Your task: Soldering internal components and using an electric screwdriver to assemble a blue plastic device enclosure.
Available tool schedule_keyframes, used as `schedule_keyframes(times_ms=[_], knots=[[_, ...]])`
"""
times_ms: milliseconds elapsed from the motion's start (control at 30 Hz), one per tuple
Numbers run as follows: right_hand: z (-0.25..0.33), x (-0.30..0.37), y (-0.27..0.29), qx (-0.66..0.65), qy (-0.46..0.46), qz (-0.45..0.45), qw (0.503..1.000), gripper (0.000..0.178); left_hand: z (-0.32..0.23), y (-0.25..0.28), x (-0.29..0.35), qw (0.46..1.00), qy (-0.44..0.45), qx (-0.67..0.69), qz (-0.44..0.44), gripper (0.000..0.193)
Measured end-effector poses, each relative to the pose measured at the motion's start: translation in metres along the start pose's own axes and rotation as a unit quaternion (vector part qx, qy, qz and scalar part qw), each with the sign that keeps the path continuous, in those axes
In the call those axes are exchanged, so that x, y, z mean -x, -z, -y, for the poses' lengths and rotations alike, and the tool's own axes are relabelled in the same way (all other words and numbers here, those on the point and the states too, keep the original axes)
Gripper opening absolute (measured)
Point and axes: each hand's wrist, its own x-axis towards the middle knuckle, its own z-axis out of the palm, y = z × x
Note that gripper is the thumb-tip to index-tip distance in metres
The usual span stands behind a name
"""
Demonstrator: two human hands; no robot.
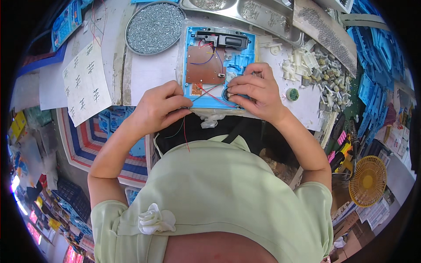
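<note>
1. Case (245, 59): blue, open side up, on the table (144, 74) directly before the person; serves as landmark for all places below
2. Board (204, 65): brown, seated inside the case, in its left and middle part
3. Bar (221, 40): black, lies across the far end inside the case
4. Wires (207, 92): red and dark, crossing in the near part of the case; thin ends hang down past its near left corner
5. Left hand (162, 105): at the near left corner of the case, thumb and forefinger pinched together on the wires
6. Right hand (258, 92): over the near right part of the case, fingers bent, fingertips touching a round part (226, 94); cannot tell whether it is gripped or only pressed, as the fingers cover most of it
7. Screws (155, 28): a heap in a round dish, beyond and left of the case
8. Steel tray (284, 33): compartmented, beyond and right of the case, small pieces in it
9. White parts (302, 65): loose pile, right of the case
10. Green disc (292, 94): right of the case, between the right hand and the pile's near side
11. Paper (87, 83): handwritten sheet, well left of the case
12. Blue parts (377, 79): stacked, far right of the case
</note>
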Motion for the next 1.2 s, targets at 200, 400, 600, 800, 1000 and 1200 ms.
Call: schedule_keyframes(times_ms=[200,400,600,800,1000,1200], knots=[[0.015,-0.007,0.035,0.051,-0.031,0.045,0.997,0.033,-0.001,0.004,-0.006,0.996,-0.038,-0.073,0.024,0.030],[-0.001,0.015,0.107,0.280,-0.197,0.049,0.938,0.028,-0.006,0.010,-0.009,0.987,-0.058,-0.128,0.075,0.027],[-0.014,0.016,0.097,0.292,-0.219,0.084,0.927,0.037,-0.020,0.029,-0.029,0.979,-0.028,-0.109,0.169,0.029],[-0.029,0.011,0.101,0.266,-0.249,0.088,0.927,0.035,-0.037,0.080,-0.122,0.987,-0.014,0.015,0.159,0.014],[-0.031,0.007,0.110,0.241,-0.267,-0.011,0.933,0.024,0.017,0.024,-0.273,0.961,0.002,-0.265,0.080,0.021],[-0.017,0.020,0.110,0.222,-0.328,-0.078,0.915,0.014,0.071,-0.049,-0.326,0.912,-0.129,-0.387,0.038,0.016]])
